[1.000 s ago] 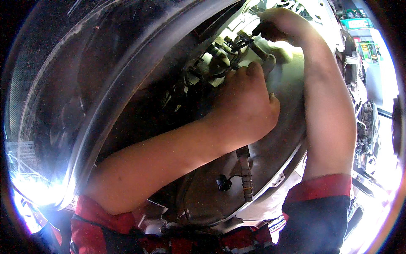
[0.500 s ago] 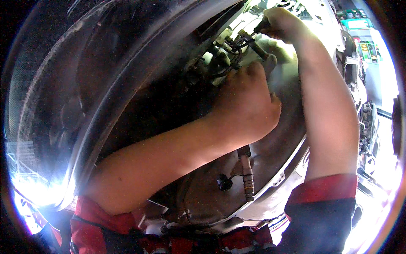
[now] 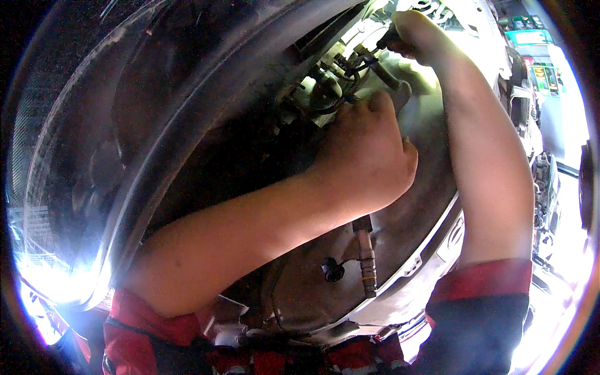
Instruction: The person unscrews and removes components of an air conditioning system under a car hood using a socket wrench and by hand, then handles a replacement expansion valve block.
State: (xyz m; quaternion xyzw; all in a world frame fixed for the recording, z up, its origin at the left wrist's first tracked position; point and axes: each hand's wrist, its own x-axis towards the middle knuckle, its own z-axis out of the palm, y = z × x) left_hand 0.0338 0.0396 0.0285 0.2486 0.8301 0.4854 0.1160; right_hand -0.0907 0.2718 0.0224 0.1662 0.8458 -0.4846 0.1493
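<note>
My left hand (image 3: 369,150) is closed in a fist, knuckles up, in front of a dark recess under a curved panel. What its fingers grip is hidden. Just above its knuckles runs a dark tube (image 3: 386,76) with a rounded grey end (image 3: 402,95). Higher up and to the right, my right hand (image 3: 417,36) is curled round a small black piece (image 3: 387,39), its kind unclear. That piece points at a brass-coloured fitting (image 3: 360,50) among brackets and thin cables. Below my left wrist, a rod with a ribbed lower end (image 3: 367,265) hangs down; its top is hidden.
A large dark curved rim (image 3: 169,134) arches along the left. Behind my hands is a broad brown-grey curved panel (image 3: 425,200) with a pale edge. A small black knob-like part (image 3: 332,269) sits beside the rod. Shelving with green items (image 3: 531,37) stands far right.
The black piece in my right hand has tilted and shifted slightly. My right forearm has moved a little to the right. My left hand stays nearly in place.
</note>
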